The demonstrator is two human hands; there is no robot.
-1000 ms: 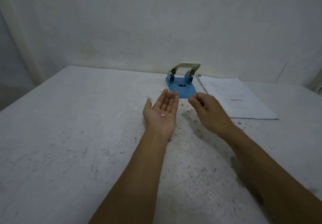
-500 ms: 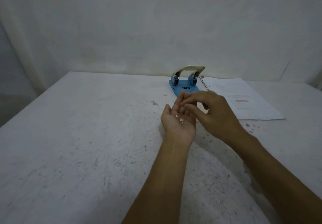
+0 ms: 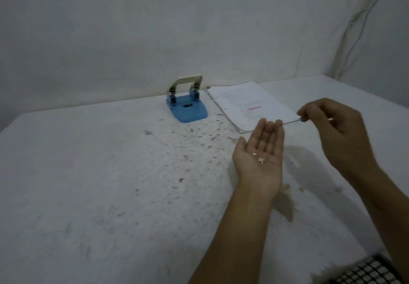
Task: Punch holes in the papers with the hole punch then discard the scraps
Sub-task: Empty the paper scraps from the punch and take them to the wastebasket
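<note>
My left hand (image 3: 251, 169) lies palm up above the table, fingers flat and together, with a few small white paper scraps (image 3: 260, 159) resting in the palm. To its right my right hand (image 3: 342, 133) hovers higher, thumb and forefinger pinched together, and I see nothing between them. The blue hole punch (image 3: 187, 107) with its pale metal handle raised stands at the back of the table by the wall. Just right of it lies a stack of white papers (image 3: 243, 104) with a red mark, behind my left fingertips.
The white table (image 3: 99, 184) is speckled with dark spots and a brownish stain near my left wrist. A black mesh basket (image 3: 365, 270) shows at the bottom right corner. Cables (image 3: 356, 25) hang down the wall at the upper right.
My right hand has lifted off my left palm and swung out to the right. The left palm stays up with the scraps in it. The view has shifted left.
</note>
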